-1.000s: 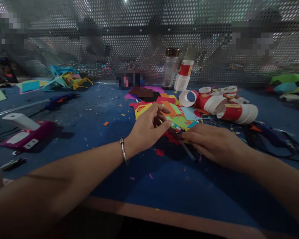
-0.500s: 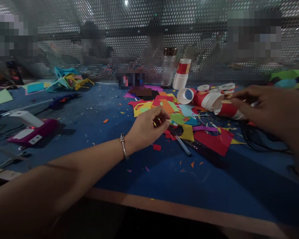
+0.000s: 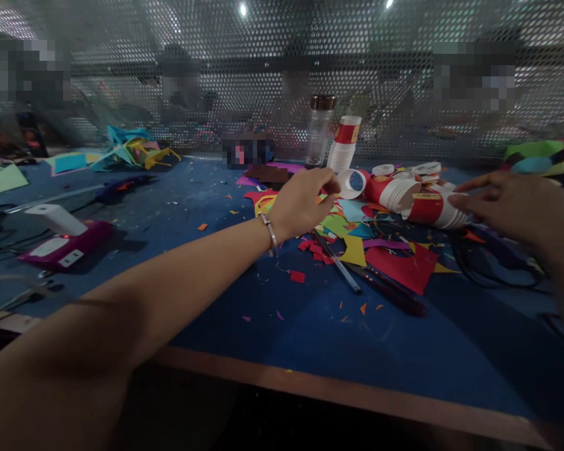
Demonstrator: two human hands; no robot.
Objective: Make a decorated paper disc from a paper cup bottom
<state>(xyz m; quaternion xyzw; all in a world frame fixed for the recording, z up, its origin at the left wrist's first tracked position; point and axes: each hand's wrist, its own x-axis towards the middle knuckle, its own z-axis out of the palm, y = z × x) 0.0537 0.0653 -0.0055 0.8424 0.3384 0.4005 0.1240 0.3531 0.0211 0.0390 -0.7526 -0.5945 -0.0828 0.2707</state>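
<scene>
My left hand (image 3: 305,202), a silver bangle at its wrist, hovers over a heap of coloured paper scraps (image 3: 331,223). Its fingers are curled but apart from the thumb, with nothing visible between them, close to the mouth of a paper cup (image 3: 356,183) lying on its side. At the right, my right hand (image 3: 507,203) has thumb and fingers apart beside the base of a lying stack of red and white paper cups (image 3: 427,208); whether the thumb touches it I cannot tell. Another lying cup stack (image 3: 395,192) is between the hands. A pen (image 3: 338,263) and dark-handled scissors (image 3: 392,289) lie in front.
Behind the scraps stand a clear bottle (image 3: 319,134) and an upright cup stack (image 3: 345,144) before a perforated metal screen (image 3: 244,75). A purple power strip (image 3: 68,247) with cables is at left, with folded paper (image 3: 131,149) behind. Black cable (image 3: 479,269) loops at right.
My left hand has moved up and away from me, from the pen's end towards the lying cup. My right hand has shifted slightly right and down, its fingers spread a little more.
</scene>
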